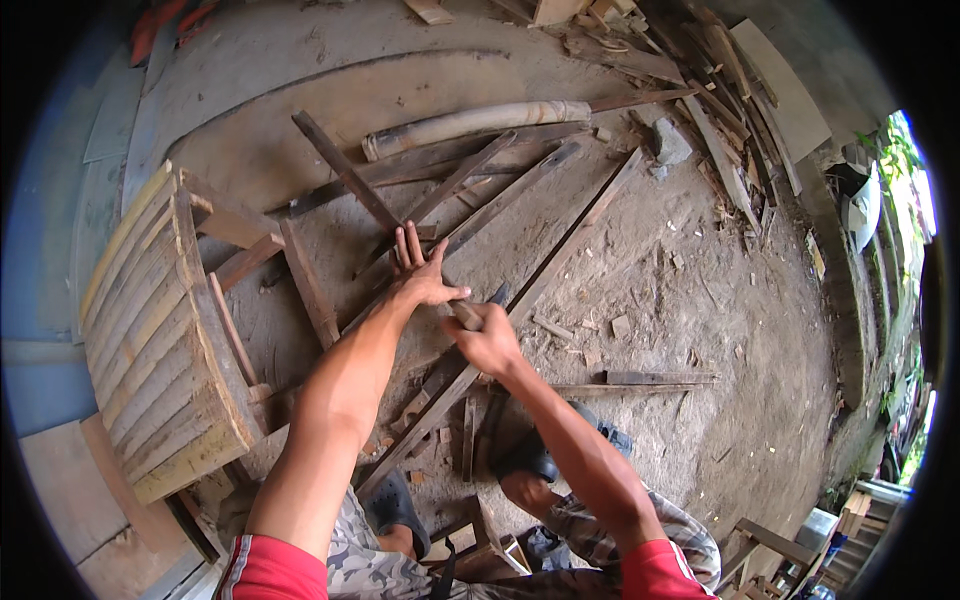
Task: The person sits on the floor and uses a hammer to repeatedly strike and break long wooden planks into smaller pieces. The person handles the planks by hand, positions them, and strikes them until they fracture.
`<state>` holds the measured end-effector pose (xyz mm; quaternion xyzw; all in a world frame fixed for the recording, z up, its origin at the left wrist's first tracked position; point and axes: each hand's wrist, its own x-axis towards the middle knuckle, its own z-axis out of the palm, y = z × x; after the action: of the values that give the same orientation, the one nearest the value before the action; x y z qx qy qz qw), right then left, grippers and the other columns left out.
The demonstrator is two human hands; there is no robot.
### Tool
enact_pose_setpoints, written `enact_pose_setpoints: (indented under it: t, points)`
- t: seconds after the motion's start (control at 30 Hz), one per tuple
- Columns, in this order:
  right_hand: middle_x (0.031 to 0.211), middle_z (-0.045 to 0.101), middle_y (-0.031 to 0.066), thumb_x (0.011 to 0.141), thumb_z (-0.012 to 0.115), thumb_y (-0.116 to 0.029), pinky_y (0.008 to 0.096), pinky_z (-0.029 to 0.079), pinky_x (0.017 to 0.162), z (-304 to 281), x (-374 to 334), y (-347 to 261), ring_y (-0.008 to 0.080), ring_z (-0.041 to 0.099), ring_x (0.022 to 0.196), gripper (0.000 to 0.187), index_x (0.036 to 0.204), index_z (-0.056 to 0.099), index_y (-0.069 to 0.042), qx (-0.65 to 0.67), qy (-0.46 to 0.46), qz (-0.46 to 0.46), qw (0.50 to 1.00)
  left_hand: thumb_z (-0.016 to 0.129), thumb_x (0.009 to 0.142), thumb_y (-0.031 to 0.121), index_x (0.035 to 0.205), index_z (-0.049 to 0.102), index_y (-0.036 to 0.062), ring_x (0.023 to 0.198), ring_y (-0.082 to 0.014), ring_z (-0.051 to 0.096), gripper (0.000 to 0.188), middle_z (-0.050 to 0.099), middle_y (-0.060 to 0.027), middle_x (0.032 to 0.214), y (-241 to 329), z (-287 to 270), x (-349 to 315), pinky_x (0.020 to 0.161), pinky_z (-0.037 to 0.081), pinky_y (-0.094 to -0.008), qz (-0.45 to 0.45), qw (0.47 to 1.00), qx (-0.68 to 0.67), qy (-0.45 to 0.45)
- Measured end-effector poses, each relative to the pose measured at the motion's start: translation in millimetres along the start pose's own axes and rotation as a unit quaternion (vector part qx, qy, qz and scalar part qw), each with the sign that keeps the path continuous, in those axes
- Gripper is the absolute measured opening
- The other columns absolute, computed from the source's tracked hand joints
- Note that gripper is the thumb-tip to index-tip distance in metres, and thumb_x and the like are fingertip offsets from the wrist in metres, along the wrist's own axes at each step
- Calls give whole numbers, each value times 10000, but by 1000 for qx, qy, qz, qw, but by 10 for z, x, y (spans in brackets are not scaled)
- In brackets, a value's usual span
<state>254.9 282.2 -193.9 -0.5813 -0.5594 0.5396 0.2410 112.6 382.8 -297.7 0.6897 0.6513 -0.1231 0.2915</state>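
My left hand [422,280] is open, its fingers spread and laid over the meeting ends of dark wooden bars beyond it. Close beside it, my right hand [487,342] is closed around a short wooden handle [465,314]. A dark, metal-looking piece [499,294] shows just past that fist; whether it belongs to the handle I cannot tell. Under my right hand a long wooden beam [575,238] runs slantwise from near my feet to the far right. One upright-looking dark bar [345,170] rises beyond my left fingertips.
A slatted wooden piece [165,335] with legs stands at the left. A pale round pole [475,128] lies farther off. Scrap wood [715,100] is piled at the far right, near a grey stone [670,142]. Wood chips litter the dirt floor [740,300]. My clogs [400,510] flank the beam.
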Motion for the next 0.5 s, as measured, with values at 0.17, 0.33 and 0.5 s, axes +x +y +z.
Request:
enact_pose_setpoints:
  t: [0.17, 0.33, 0.5]
  points:
    - [671, 627, 183, 785, 634, -228, 438, 501, 634, -39, -16, 209, 368, 620, 641, 206, 757, 663, -26, -99, -8, -142, 985, 759, 611, 725, 1562, 112, 262, 1367, -429, -376, 1240, -382, -277, 1479, -58, 15, -4, 1142, -54, -601, 0, 1000, -15, 5]
    - [553, 526, 84, 806, 657, -130, 323, 452, 530, -53, -566, 600, 174, 560, 530, 243, 625, 526, -35, 19, 17, -132, 991, 749, 643, 707, 1566, 74, 274, 1387, -406, -354, 1222, -384, -256, 1486, 1, 18, -78, 1158, -40, -572, -4, 1000, -8, -4]
    - [547, 444, -21, 833, 663, -187, 321, 352, 487, -149, -306, 260, 82, 397, 539, 301, 620, 511, -40, 87, -34, -38, 995, 755, 621, 723, 1565, 86, 268, 1374, -405, -376, 1242, -401, -253, 1476, 56, -24, -59, 1143, -41, -613, -8, 1000, -21, -7]
